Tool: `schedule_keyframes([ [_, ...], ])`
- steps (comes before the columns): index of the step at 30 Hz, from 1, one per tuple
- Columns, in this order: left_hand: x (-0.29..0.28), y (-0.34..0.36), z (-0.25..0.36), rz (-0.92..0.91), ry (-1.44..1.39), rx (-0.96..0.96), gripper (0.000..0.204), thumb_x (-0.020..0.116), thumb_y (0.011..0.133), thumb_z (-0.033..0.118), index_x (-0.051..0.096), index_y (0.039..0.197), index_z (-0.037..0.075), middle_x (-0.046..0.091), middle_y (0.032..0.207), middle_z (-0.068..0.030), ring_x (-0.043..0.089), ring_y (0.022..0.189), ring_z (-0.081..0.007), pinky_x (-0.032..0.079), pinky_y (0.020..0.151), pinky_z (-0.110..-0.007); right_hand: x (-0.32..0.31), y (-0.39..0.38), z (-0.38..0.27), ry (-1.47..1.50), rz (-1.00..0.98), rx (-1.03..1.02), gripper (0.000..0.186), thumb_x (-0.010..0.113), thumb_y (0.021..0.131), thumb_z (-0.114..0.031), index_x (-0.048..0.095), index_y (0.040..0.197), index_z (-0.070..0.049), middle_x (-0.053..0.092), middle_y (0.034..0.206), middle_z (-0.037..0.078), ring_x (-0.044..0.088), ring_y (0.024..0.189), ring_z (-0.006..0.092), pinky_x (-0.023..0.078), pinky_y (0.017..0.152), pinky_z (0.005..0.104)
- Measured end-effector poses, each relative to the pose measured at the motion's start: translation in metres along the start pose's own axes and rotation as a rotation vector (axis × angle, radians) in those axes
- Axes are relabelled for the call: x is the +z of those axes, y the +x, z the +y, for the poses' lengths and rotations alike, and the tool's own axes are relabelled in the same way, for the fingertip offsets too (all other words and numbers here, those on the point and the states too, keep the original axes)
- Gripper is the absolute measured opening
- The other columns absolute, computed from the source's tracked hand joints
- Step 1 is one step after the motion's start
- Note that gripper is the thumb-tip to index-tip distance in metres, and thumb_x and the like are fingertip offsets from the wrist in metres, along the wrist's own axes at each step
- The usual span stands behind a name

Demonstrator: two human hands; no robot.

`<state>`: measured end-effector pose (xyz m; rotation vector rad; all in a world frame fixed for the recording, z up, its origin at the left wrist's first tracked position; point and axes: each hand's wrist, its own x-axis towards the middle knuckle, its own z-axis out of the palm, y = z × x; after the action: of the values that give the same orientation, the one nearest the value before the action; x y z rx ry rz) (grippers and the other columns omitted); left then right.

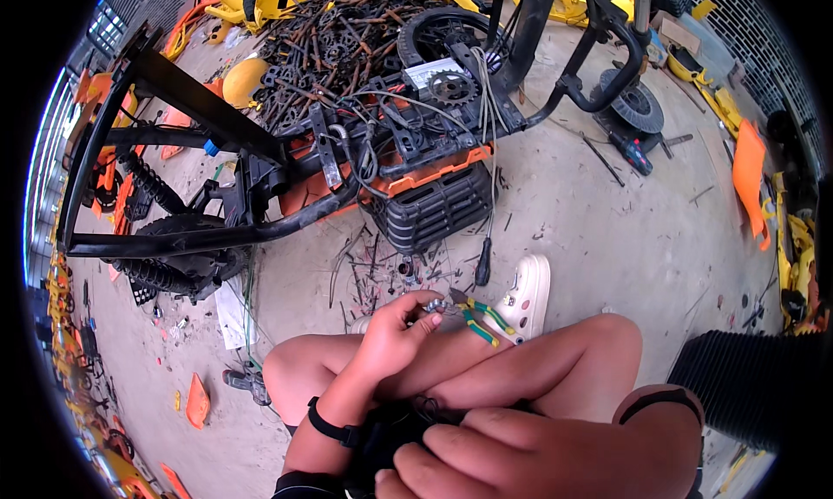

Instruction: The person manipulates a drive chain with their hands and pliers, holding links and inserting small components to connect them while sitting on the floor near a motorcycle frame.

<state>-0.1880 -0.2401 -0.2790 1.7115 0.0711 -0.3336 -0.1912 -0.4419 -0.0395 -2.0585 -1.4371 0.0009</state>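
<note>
Close to my crossed legs, my left hand [395, 334] pinches a small grey metal piece [436, 305] between thumb and fingers; its exact kind is too small to tell. Just right of those fingertips are pliers [488, 318] with green and yellow handles, resting by my ankle and white shoe [527, 295], jaws towards the left hand. Large and near the camera, my right hand [503, 456] has its fingers curled over my lap. Whatever it might hold is hidden. A screwdriver [483, 263] with a dark handle lies beyond the shoe.
Ahead stands a stripped black vehicle frame [200, 230] with loose cables and a ribbed black case [438, 208]. Behind it is a heap of rusty metal parts [321, 43]. A cordless drill [633, 152] lies right, another power tool [247, 384] left. An orange panel [748, 178] lies far right.
</note>
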Motion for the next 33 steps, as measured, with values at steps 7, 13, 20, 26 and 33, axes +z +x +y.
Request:
schedule_keyframes([
  [7,-0.001,-0.004,-0.007,0.005,-0.134,-0.023,0.029,0.065,0.096,0.002,0.061,0.125,-0.001,0.070,0.096,-0.0043,0.063,0.087,-0.0102,0.051,0.078,-0.026,0.001,0.015,-0.008,-0.219,-0.044,-0.136,0.020,0.063,0.077,-0.016,0.065,0.089,0.000,0.062,0.083,0.005,0.058,0.081,0.0174,0.044,0.076,0.0276],
  [13,0.003,-0.005,-0.005,0.025,-0.061,-0.023,0.030,0.066,0.095,0.000,0.061,0.125,0.000,0.069,0.100,-0.0053,0.064,0.089,-0.0112,0.053,0.081,-0.027,0.009,0.031,-0.031,-0.473,-0.273,-0.124,0.026,0.061,0.083,-0.014,0.065,0.103,0.002,0.066,0.097,0.012,0.065,0.093,0.0227,0.051,0.086,0.0341],
  [20,-0.004,-0.009,-0.005,0.208,-0.322,0.071,0.028,0.061,0.098,-0.001,0.060,0.126,-0.001,0.068,0.108,-0.0064,0.064,0.093,-0.0123,0.054,0.084,-0.028,0.160,-0.019,0.058,0.561,-0.165,0.284,0.017,0.056,0.085,-0.008,0.070,0.088,0.002,0.071,0.094,0.024,0.069,0.088,0.0337,0.053,0.078,0.0474],
  [26,0.030,-0.008,-0.003,0.426,-0.227,0.185,0.026,0.066,0.096,0.003,0.063,0.122,0.001,0.069,0.102,-0.0072,0.065,0.090,-0.0129,0.053,0.081,-0.028,0.201,-0.059,0.093,0.220,-0.547,0.645,0.020,0.062,0.086,-0.020,0.074,0.090,-0.005,0.073,0.090,0.018,0.071,0.082,0.0353,0.055,0.073,0.0472],
  [33,0.049,-0.011,0.006,0.514,0.166,0.401,0.024,0.064,0.098,0.003,0.060,0.120,-0.004,0.066,0.105,-0.0111,0.064,0.089,-0.0139,0.053,0.079,-0.027,0.240,-0.043,0.093,0.675,-0.005,0.778,0.039,0.060,0.094,-0.037,0.064,0.121,-0.009,0.069,0.120,0.018,0.067,0.107,0.0351,0.055,0.085,0.0429],
])
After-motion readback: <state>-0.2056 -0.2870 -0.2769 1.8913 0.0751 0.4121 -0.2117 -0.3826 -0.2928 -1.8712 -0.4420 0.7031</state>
